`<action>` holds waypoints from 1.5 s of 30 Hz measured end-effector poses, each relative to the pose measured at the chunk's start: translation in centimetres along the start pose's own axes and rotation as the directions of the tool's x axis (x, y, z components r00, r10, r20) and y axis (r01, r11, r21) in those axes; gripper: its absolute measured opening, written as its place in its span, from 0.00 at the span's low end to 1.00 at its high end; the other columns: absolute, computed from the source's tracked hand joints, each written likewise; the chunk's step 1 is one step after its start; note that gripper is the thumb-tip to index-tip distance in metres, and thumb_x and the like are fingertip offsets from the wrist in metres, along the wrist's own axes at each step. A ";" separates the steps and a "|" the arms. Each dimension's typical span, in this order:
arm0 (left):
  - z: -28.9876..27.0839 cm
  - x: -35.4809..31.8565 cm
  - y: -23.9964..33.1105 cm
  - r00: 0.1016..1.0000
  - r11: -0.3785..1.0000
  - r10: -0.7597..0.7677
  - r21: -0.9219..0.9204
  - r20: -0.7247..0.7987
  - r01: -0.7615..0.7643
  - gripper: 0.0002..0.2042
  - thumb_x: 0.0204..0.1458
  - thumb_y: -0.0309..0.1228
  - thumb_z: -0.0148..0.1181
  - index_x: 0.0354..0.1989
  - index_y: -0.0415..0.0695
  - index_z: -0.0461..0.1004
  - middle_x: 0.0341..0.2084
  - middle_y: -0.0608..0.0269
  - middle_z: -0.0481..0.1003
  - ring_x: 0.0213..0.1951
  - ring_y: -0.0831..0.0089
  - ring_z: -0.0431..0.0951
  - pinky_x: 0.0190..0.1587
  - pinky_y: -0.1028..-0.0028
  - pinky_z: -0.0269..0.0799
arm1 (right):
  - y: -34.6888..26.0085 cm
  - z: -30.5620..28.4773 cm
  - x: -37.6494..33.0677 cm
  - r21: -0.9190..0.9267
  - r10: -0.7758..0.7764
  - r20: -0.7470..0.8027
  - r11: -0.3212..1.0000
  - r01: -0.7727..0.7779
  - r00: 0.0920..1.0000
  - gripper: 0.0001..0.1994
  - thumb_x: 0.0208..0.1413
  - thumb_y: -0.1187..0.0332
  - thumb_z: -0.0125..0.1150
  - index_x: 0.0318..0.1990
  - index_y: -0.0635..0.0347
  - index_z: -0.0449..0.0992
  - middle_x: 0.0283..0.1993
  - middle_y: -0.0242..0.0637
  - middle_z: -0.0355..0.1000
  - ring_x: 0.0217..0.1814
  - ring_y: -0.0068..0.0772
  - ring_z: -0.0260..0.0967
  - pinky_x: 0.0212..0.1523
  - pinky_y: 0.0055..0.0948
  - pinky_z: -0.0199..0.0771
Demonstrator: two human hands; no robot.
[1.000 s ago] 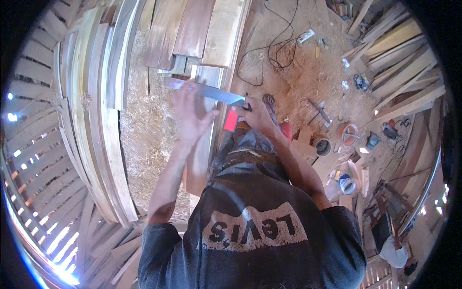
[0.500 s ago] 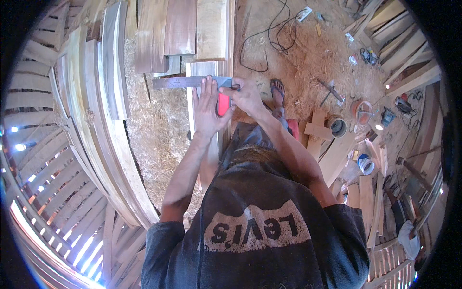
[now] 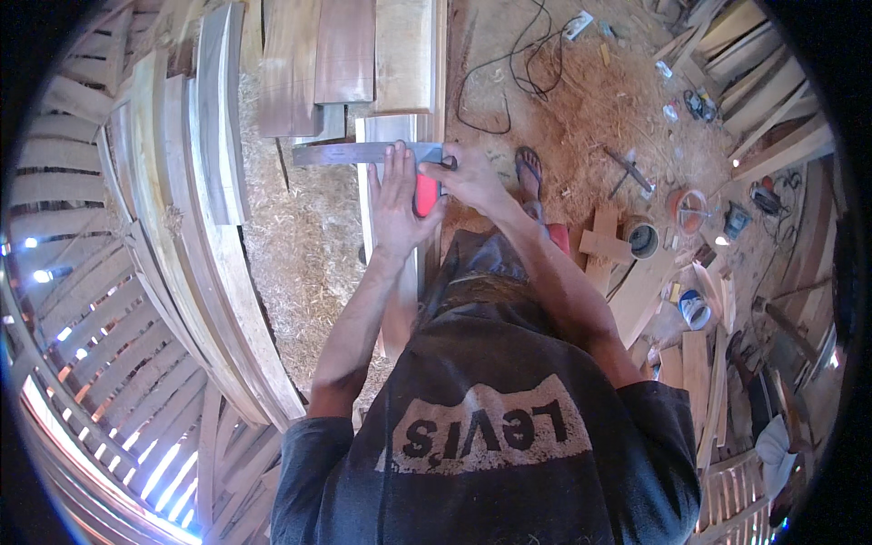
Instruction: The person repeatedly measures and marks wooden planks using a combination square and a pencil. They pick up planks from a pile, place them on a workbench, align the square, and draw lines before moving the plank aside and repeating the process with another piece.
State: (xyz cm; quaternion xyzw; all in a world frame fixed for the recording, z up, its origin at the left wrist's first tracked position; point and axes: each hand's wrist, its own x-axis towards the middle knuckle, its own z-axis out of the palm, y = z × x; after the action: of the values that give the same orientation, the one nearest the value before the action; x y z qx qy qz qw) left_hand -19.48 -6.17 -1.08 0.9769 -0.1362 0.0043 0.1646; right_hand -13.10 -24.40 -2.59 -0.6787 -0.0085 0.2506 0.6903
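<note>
A try square (image 3: 341, 153) with a long metal blade and a red handle lies across a pale board (image 3: 400, 313). Its blade juts out past the board's left side. My left hand (image 3: 397, 195) presses on it, fingers laid straight over the blade and thumb on the far side of the red handle. At the blade's right end, my right hand (image 3: 472, 177) is closed, its fingers pinched round a small dark thing (image 3: 448, 163) by the corner of the square. Most of that thing is hidden, so its kind does not show.
Several wide planks (image 3: 345, 54) lie ahead of the board. Long boards (image 3: 209, 263) stand in a row on the left, with wood shavings (image 3: 304, 272) between. On the right are a black cable (image 3: 513, 68), a round pot (image 3: 642, 240), a white-and-blue can (image 3: 694, 310) and power tools (image 3: 736, 218).
The view has shifted slightly. My right hand stays at the right end of the square, and the left hand keeps its place on the blade and handle.
</note>
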 end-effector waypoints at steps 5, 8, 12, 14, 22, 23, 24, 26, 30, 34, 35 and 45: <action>-0.9 0.0 0.7 0.989 0.994 -0.110 -0.030 -0.103 0.107 0.47 0.44 0.50 0.76 0.72 0.40 0.65 0.70 0.43 0.62 0.74 0.43 0.58 0.76 0.35 0.42 | 0.1 -4.1 2.0 0.181 0.001 -0.183 0.983 0.032 0.983 0.18 0.71 0.58 0.59 0.55 0.63 0.83 0.44 0.42 0.83 0.39 0.33 0.81 0.40 0.36 0.80; -0.8 0.1 0.9 0.979 0.993 -0.116 -0.031 -0.167 0.112 0.46 0.39 0.51 0.77 0.68 0.41 0.68 0.64 0.45 0.65 0.70 0.43 0.63 0.72 0.28 0.44 | -6.8 -5.8 3.9 0.258 -0.077 -0.106 0.961 0.102 0.991 0.19 0.75 0.56 0.54 0.57 0.61 0.82 0.47 0.36 0.83 0.41 0.31 0.82 0.40 0.35 0.80; -0.7 0.4 1.0 0.978 0.992 -0.116 -0.067 -0.171 0.106 0.47 0.37 0.49 0.79 0.69 0.43 0.69 0.65 0.46 0.65 0.71 0.44 0.61 0.73 0.29 0.44 | -5.7 0.1 10.4 -0.242 -0.456 0.293 0.815 0.526 0.840 0.15 0.67 0.61 0.59 0.52 0.57 0.86 0.43 0.41 0.86 0.43 0.30 0.83 0.44 0.32 0.82; -0.8 0.4 1.2 0.979 0.990 -0.130 -0.079 -0.157 0.119 0.48 0.35 0.46 0.80 0.69 0.43 0.69 0.66 0.46 0.64 0.72 0.45 0.60 0.73 0.30 0.44 | -6.0 2.3 12.2 -0.426 -0.357 0.322 0.772 0.471 0.877 0.13 0.59 0.59 0.64 0.42 0.54 0.88 0.38 0.43 0.84 0.41 0.43 0.83 0.44 0.37 0.82; -0.2 -0.4 0.5 0.976 0.987 -0.140 -0.101 -0.168 0.125 0.48 0.37 0.50 0.78 0.70 0.43 0.69 0.67 0.47 0.64 0.74 0.45 0.58 0.74 0.30 0.42 | -10.9 0.0 10.7 -0.686 -0.153 0.490 0.540 0.487 0.858 0.14 0.53 0.55 0.65 0.33 0.54 0.87 0.33 0.46 0.83 0.37 0.55 0.82 0.43 0.46 0.82; 0.0 -0.6 0.3 0.973 0.989 -0.134 -0.093 -0.186 0.118 0.48 0.39 0.51 0.77 0.71 0.43 0.69 0.67 0.47 0.64 0.74 0.45 0.58 0.75 0.30 0.41 | -11.3 -0.8 10.2 -0.748 -0.102 0.472 0.479 0.459 0.875 0.14 0.53 0.56 0.65 0.33 0.55 0.87 0.33 0.47 0.82 0.37 0.56 0.82 0.43 0.47 0.82; 0.1 -0.7 0.3 0.971 0.990 -0.125 -0.086 -0.205 0.109 0.47 0.40 0.52 0.76 0.71 0.43 0.69 0.67 0.47 0.63 0.74 0.45 0.58 0.75 0.31 0.41 | -11.5 -1.3 9.9 -0.805 -0.053 0.447 0.410 0.428 0.893 0.14 0.54 0.56 0.64 0.33 0.55 0.87 0.32 0.48 0.82 0.37 0.56 0.82 0.43 0.48 0.82; 0.4 -0.9 -0.1 0.966 0.993 -0.112 -0.059 -0.232 0.101 0.46 0.41 0.53 0.75 0.71 0.43 0.69 0.68 0.47 0.63 0.74 0.45 0.58 0.75 0.31 0.41 | -11.4 0.1 10.3 -0.688 -0.158 0.446 0.569 0.450 0.881 0.13 0.54 0.57 0.64 0.34 0.55 0.87 0.34 0.49 0.82 0.39 0.57 0.82 0.45 0.49 0.82; 0.6 -0.2 0.2 0.974 0.995 -0.085 -0.061 -0.212 0.074 0.45 0.44 0.54 0.73 0.70 0.43 0.69 0.68 0.47 0.63 0.74 0.45 0.58 0.76 0.31 0.40 | -9.3 3.7 13.1 -0.608 -0.219 0.474 0.619 0.497 0.853 0.12 0.56 0.57 0.64 0.36 0.52 0.88 0.37 0.49 0.83 0.42 0.58 0.81 0.49 0.51 0.81; 0.7 -0.6 -0.2 0.976 0.995 -0.102 -0.019 -0.190 0.101 0.45 0.45 0.56 0.72 0.70 0.43 0.68 0.70 0.48 0.61 0.74 0.45 0.58 0.77 0.31 0.41 | -10.6 2.0 11.6 -0.714 -0.130 0.449 0.543 0.443 0.884 0.12 0.55 0.56 0.64 0.36 0.52 0.88 0.38 0.49 0.83 0.44 0.58 0.81 0.51 0.51 0.81; 0.5 -0.7 -0.2 0.979 0.993 -0.114 -0.018 -0.171 0.113 0.45 0.45 0.56 0.72 0.70 0.43 0.68 0.70 0.49 0.61 0.74 0.45 0.58 0.77 0.31 0.41 | -12.5 0.6 9.8 -0.825 0.042 0.357 0.482 0.294 0.933 0.13 0.54 0.56 0.65 0.36 0.53 0.88 0.38 0.49 0.83 0.45 0.58 0.81 0.51 0.52 0.81; 0.7 -1.3 -0.1 0.987 0.995 -0.069 -0.078 -0.146 0.058 0.50 0.46 0.53 0.73 0.77 0.42 0.59 0.77 0.48 0.55 0.79 0.47 0.51 0.77 0.34 0.39 | -1.1 1.5 -3.2 0.112 0.244 -0.140 0.967 -0.229 0.960 0.16 0.64 0.58 0.71 0.41 0.66 0.85 0.39 0.36 0.83 0.39 0.22 0.79 0.38 0.28 0.80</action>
State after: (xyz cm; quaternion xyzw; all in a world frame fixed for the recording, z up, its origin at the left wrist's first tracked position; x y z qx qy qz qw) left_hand -20.75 -5.98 -1.84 0.9710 -0.0922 0.0670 0.2100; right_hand -16.08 -24.12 -0.34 -0.6585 0.1377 0.2787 0.6854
